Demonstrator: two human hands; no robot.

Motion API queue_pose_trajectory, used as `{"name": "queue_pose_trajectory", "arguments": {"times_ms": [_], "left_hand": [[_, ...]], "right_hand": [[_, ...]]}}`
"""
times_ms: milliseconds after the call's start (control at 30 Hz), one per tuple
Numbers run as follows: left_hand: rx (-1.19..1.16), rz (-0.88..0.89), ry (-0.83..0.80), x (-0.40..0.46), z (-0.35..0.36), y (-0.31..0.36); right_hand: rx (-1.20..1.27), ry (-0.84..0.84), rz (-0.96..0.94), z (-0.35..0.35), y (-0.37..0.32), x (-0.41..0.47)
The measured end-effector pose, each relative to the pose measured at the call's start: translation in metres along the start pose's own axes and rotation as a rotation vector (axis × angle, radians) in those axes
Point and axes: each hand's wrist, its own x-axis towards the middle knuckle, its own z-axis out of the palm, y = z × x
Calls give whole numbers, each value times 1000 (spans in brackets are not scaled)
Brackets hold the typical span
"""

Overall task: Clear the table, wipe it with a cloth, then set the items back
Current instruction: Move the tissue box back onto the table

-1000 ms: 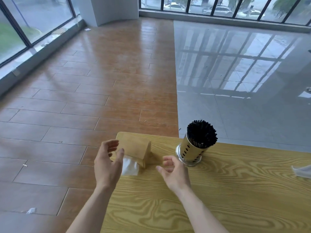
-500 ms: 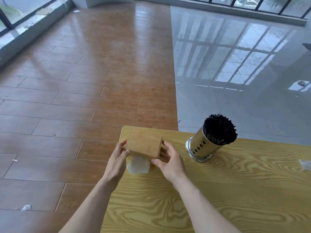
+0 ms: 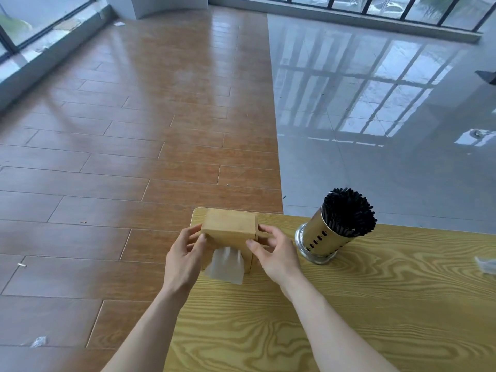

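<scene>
wooden tissue box [image 3: 229,226] at the far left corner of the table [image 3: 349,318], clasped from both sides. left hand [image 3: 185,255] curled against the box's left face, thumb on the near edge, fingers [image 3: 194,232] partly closed round the side. right hand [image 3: 279,255] cupped on the right face, thumb tip pressed to the front corner, other fingers wrapped behind. white tissue [image 3: 226,267] hanging out of the front, blurred. cannot tell whether the box sits on the table or just above it. just right of the box, apart from it, a perforated metal holder [image 3: 319,241] packed with black chopsticks [image 3: 347,210], tilted in view. crumpled clear wrapper [image 3: 485,264] at the right edge. wood-plank and glossy grey floor [image 3: 161,116] beyond.
</scene>
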Motion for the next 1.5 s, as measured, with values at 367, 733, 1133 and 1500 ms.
{"name": "queue_pose_trajectory", "arguments": {"times_ms": [367, 733, 1133, 1500], "left_hand": [[19, -20, 80, 22, 8, -4], [50, -46, 71, 38, 10, -11], [89, -24, 84, 41, 15, -22], [193, -30, 152, 27, 18, -13]], "right_hand": [[-15, 37, 44, 4, -10, 21], [36, -20, 126, 14, -3, 35], [55, -6, 132, 23, 14, 38], [-36, 77, 155, 19, 6, 25]]}}
